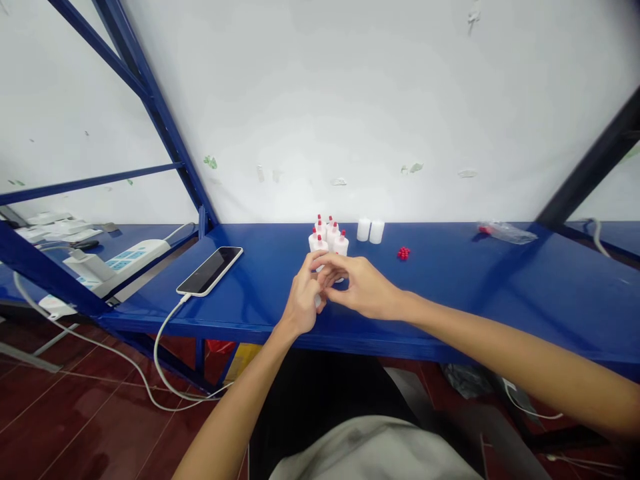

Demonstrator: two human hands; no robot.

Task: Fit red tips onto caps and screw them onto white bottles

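My two hands meet over the front part of the blue table. My left hand [301, 299] is closed around a small white bottle [318, 300], mostly hidden by the fingers. The curled fingers of my right hand [364, 287] come together at the top of that bottle; what they pinch is hidden. Just beyond the hands stands a cluster of several white bottles [341, 245] with pointed red tips. Two white bottles [377, 232] with no red tip showing stand to its right. A small pile of red caps [403, 253] lies farther right.
On the blue table [465, 293], a white-edged phone [210, 271] lies at left, with a white cable [165, 327] running over the front edge. A clear plastic bag [510, 233] with something red lies back right. A power strip [135, 257] sits beyond the blue frame at left.
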